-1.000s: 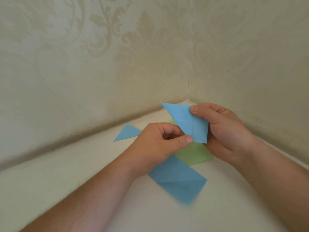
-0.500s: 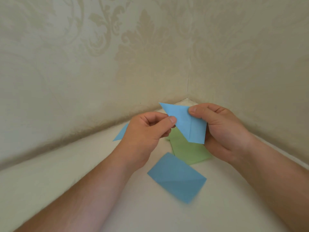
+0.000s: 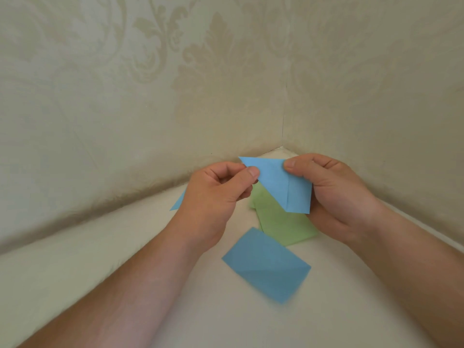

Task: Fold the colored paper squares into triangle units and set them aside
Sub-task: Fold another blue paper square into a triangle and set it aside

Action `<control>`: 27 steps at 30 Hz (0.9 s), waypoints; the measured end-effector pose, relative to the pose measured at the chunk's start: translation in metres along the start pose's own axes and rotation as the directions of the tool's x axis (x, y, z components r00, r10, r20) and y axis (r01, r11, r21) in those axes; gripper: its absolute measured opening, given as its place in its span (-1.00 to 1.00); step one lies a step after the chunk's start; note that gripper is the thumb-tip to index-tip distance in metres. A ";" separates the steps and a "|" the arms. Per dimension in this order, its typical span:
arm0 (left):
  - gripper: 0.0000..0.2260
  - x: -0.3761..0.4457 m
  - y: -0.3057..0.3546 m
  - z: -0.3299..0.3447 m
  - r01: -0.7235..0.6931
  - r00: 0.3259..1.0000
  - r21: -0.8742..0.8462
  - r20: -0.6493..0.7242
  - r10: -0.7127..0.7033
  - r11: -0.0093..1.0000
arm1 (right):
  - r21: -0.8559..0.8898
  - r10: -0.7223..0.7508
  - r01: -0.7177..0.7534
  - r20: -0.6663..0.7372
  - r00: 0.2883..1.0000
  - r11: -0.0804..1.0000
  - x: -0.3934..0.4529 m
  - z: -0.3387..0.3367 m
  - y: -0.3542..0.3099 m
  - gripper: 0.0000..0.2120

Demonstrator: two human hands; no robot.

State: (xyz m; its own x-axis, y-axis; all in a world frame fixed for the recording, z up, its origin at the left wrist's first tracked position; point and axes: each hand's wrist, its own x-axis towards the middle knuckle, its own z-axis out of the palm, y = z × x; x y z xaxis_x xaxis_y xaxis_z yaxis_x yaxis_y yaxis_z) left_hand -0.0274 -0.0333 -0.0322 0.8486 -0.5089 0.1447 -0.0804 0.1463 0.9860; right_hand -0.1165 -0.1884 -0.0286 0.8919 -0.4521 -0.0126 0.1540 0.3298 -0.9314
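Observation:
I hold a partly folded blue paper point(image 3: 281, 183) in the air above the table. My right hand point(image 3: 334, 194) grips its right side, thumb on the top edge. My left hand point(image 3: 216, 197) pinches its upper left point between thumb and forefinger. Below it a green paper point(image 3: 281, 222) lies flat on the white surface. A folded blue rectangle point(image 3: 266, 264) with a diagonal crease lies nearer to me. A blue triangle point(image 3: 178, 200) peeks out behind my left hand, mostly hidden.
The white table point(image 3: 100, 259) fits into a room corner. Patterned wallpaper walls point(image 3: 175, 96) close it in at the back left and right. The papers lie near that corner.
My left hand has moved up from the lower edge of the held blue paper to its upper left point. The paper has tilted slightly. The papers on the table have not moved.

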 end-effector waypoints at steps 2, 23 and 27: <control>-0.75 0.000 0.000 0.000 0.008 1.000 -0.004 0.003 -0.008 1.000 | 0.000 -0.002 0.002 0.003 1.000 1.000 -0.001 0.001 0.000 -0.83; -0.79 0.004 -0.002 -0.002 -0.067 0.989 -0.075 -0.137 0.056 0.995 | -0.004 0.010 -0.010 0.027 1.000 1.000 -0.003 0.002 -0.001 -0.83; -0.77 0.003 -0.001 -0.001 -0.031 0.997 -0.131 -0.078 0.021 0.991 | -0.006 -0.004 0.004 0.044 0.999 1.000 -0.003 0.003 -0.001 -0.78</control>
State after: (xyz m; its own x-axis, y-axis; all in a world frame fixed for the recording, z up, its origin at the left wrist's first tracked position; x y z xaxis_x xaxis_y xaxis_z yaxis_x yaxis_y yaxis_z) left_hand -0.0248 -0.0344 -0.0333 0.8849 -0.4381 0.1581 -0.0372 0.2720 0.9616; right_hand -0.1182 -0.1844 -0.0266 0.9090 -0.4166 0.0070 0.1552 0.3231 -0.9335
